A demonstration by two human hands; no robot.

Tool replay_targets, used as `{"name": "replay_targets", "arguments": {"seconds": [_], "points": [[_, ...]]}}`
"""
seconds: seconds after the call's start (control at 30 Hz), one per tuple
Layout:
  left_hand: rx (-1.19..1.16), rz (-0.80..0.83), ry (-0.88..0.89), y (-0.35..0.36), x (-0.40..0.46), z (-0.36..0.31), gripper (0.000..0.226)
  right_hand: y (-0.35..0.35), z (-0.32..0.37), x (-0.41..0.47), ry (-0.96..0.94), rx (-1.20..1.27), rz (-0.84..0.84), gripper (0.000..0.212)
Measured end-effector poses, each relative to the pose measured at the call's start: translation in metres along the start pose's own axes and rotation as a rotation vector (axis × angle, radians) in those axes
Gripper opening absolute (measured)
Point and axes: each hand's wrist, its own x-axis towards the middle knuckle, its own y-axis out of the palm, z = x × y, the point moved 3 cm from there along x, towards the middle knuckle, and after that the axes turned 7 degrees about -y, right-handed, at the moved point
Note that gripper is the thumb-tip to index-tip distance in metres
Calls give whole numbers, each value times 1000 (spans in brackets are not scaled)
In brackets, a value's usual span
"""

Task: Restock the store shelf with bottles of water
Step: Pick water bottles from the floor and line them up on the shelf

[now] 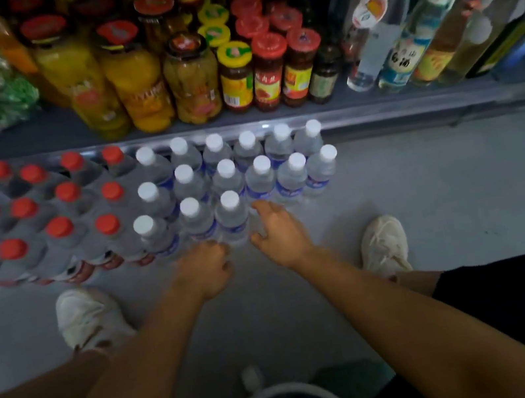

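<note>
Your left hand [208, 270] is curled at the foot of the front white-capped bottle [232, 219]; whether it pinches that bottle you cannot tell. Your right hand [280, 230] is spread, fingers loose, touching or just beside the same bottle's right side. The water bottles [261, 178] stand in rows on the floor [443, 186] just ahead of both hands. Left of your left hand sit wrapped red-capped packs [32, 220]. Beyond the hands, the shelf [376, 99] carries jars [192, 78].
</note>
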Motion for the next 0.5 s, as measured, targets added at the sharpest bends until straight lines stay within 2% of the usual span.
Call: {"name": "replay_targets", "arguments": {"seconds": [0.13, 0.5], "points": [[-47, 52, -29, 22, 9, 14, 23, 17, -2, 16, 5, 82, -35, 68], [-100, 88, -91, 42, 23, 36, 28, 38, -1, 50, 28, 121, -114, 68]]}}
